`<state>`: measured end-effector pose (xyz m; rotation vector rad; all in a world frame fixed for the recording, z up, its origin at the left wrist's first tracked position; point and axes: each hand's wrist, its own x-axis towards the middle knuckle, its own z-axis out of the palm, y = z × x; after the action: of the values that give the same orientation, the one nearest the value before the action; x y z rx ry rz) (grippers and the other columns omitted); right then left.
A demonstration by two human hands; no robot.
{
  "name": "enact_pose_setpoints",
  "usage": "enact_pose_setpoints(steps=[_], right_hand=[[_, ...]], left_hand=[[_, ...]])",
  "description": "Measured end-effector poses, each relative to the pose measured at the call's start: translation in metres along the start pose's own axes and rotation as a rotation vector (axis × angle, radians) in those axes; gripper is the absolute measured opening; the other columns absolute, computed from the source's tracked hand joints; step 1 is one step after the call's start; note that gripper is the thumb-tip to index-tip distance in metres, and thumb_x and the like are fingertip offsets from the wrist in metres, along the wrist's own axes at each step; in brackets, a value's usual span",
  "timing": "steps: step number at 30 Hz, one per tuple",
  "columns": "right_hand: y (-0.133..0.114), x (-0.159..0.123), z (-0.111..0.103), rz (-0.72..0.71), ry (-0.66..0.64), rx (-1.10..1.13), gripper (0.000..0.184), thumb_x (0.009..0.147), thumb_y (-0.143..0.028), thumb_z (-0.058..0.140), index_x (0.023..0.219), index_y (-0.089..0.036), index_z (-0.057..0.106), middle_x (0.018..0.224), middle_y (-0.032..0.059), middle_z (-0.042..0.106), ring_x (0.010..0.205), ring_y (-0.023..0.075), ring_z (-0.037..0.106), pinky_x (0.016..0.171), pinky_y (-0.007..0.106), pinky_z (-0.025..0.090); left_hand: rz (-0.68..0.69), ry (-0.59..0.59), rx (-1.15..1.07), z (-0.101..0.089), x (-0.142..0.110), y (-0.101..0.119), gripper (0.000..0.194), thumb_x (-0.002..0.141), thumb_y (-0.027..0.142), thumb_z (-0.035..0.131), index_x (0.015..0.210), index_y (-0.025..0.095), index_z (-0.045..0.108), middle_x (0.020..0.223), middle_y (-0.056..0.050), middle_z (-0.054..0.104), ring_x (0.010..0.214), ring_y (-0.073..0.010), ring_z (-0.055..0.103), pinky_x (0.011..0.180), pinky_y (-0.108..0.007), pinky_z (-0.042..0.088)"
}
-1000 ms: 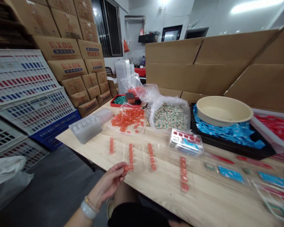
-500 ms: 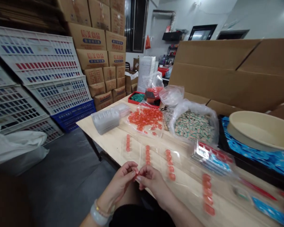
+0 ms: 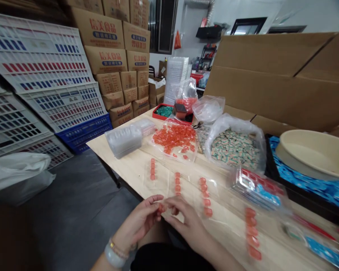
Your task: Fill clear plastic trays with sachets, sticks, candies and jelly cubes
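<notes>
My left hand [image 3: 141,220] and my right hand [image 3: 185,222] meet at the near edge of the wooden table [image 3: 124,162]. Both pinch a small orange wrapped candy [image 3: 160,207] between their fingertips. Just beyond them lie clear plastic trays with short rows of orange candies [image 3: 177,183], another row [image 3: 152,173] to the left and one [image 3: 205,196] to the right. A pile of loose orange candies [image 3: 173,137] lies on clear plastic farther back.
A stack of clear trays [image 3: 124,140] sits at the table's left. A bag of green-and-tan candies [image 3: 233,150], a beige basin [image 3: 313,154] over blue packets, filled trays [image 3: 257,186] and cardboard walls stand right. Crates and boxes [image 3: 107,56] line the left.
My right hand has come in and joined the left on the orange candy. The view has swung left and slightly down.
</notes>
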<state>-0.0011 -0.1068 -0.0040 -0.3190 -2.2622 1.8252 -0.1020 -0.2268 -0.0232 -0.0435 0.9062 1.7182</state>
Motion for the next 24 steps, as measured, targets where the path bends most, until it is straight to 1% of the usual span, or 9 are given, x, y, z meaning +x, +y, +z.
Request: enact_pose_setpoints(steps=[3, 6, 8, 10, 12, 13, 15, 18, 24], right_hand=[[-0.004, 0.013, 0.003, -0.138, -0.127, -0.355, 0.016, 0.08, -0.016, 0.043, 0.087, -0.021, 0.057, 0.083, 0.004, 0.053, 0.079, 0.0154, 0.049, 0.072, 0.029, 0.039], [-0.006, 0.031, 0.005, -0.185, -0.157, -0.471, 0.017, 0.079, -0.013, 0.043, 0.089, -0.019, 0.055, 0.083, 0.0042, 0.053, 0.077, 0.015, 0.05, 0.069, 0.027, 0.04], [-0.003, 0.044, 0.007, -0.194, -0.153, -0.512, 0.013, 0.08, -0.015, 0.043, 0.086, -0.018, 0.055, 0.079, 0.0034, 0.053, 0.073, 0.0142, 0.05, 0.066, 0.026, 0.04], [0.005, 0.059, 0.009, -0.179, -0.107, -0.567, 0.012, 0.081, -0.018, 0.043, 0.083, -0.017, 0.055, 0.076, 0.0031, 0.053, 0.069, 0.0137, 0.05, 0.064, 0.026, 0.039], [0.017, 0.073, 0.013, -0.165, -0.06, -0.64, 0.014, 0.082, -0.019, 0.043, 0.084, -0.016, 0.056, 0.077, 0.0041, 0.054, 0.071, 0.0145, 0.05, 0.065, 0.026, 0.039], [0.023, 0.079, 0.016, -0.161, -0.053, -0.679, 0.014, 0.082, -0.018, 0.042, 0.085, -0.015, 0.056, 0.078, 0.0049, 0.054, 0.073, 0.0152, 0.051, 0.066, 0.027, 0.039], [0.034, 0.088, 0.022, -0.147, -0.062, -0.755, 0.016, 0.082, -0.016, 0.041, 0.086, -0.015, 0.057, 0.082, 0.0064, 0.056, 0.078, 0.0167, 0.051, 0.069, 0.027, 0.039], [0.046, 0.093, 0.028, -0.104, -0.072, -0.847, 0.019, 0.083, -0.016, 0.038, 0.088, -0.015, 0.056, 0.085, 0.0069, 0.056, 0.08, 0.0176, 0.052, 0.069, 0.028, 0.039], [0.048, 0.095, 0.035, -0.105, -0.012, -0.92, 0.014, 0.079, -0.015, 0.044, 0.08, -0.013, 0.058, 0.08, 0.0076, 0.058, 0.075, 0.019, 0.054, 0.065, 0.028, 0.041]], left_hand=[[0.011, 0.043, -0.026, -0.004, 0.002, 0.005, 0.03, 0.064, 0.014, 0.065, 0.092, 0.015, 0.054, 0.073, -0.002, 0.06, 0.064, -0.0094, 0.055, 0.061, -0.021, 0.04], [0.035, 0.055, -0.026, -0.009, 0.006, 0.013, 0.029, 0.064, 0.014, 0.064, 0.092, 0.015, 0.054, 0.074, -0.002, 0.059, 0.062, -0.0087, 0.055, 0.062, -0.021, 0.042], [0.083, 0.104, 0.069, -0.016, 0.01, 0.02, 0.031, 0.066, 0.017, 0.062, 0.095, 0.015, 0.052, 0.076, -0.002, 0.059, 0.063, -0.0099, 0.055, 0.064, -0.023, 0.043], [0.238, 0.256, 0.298, -0.027, 0.017, 0.025, 0.03, 0.067, 0.019, 0.06, 0.096, 0.015, 0.051, 0.08, -0.004, 0.058, 0.065, -0.0121, 0.055, 0.065, -0.027, 0.044], [0.484, 0.406, 0.638, -0.04, 0.026, 0.028, 0.028, 0.067, 0.017, 0.057, 0.095, 0.016, 0.054, 0.089, -0.006, 0.057, 0.074, -0.016, 0.055, 0.072, -0.032, 0.044], [0.601, 0.436, 0.813, -0.047, 0.03, 0.029, 0.028, 0.066, 0.015, 0.055, 0.094, 0.016, 0.055, 0.095, -0.007, 0.056, 0.082, -0.0182, 0.054, 0.078, -0.034, 0.042], [0.749, 0.384, 1.099, -0.058, 0.038, 0.028, 0.031, 0.067, 0.01, 0.049, 0.096, 0.017, 0.057, 0.103, -0.008, 0.056, 0.097, -0.0205, 0.05, 0.09, -0.036, 0.036], [0.805, 0.279, 1.359, -0.066, 0.043, 0.025, 0.036, 0.07, 0.006, 0.041, 0.101, 0.017, 0.057, 0.106, -0.008, 0.056, 0.102, -0.0195, 0.048, 0.094, -0.036, 0.034], [0.873, 0.34, 1.791, -0.056, 0.039, 0.023, 0.041, 0.072, 0.006, 0.036, 0.11, 0.014, 0.051, 0.111, -0.01, 0.053, 0.104, -0.0192, 0.048, 0.091, -0.037, 0.04]])
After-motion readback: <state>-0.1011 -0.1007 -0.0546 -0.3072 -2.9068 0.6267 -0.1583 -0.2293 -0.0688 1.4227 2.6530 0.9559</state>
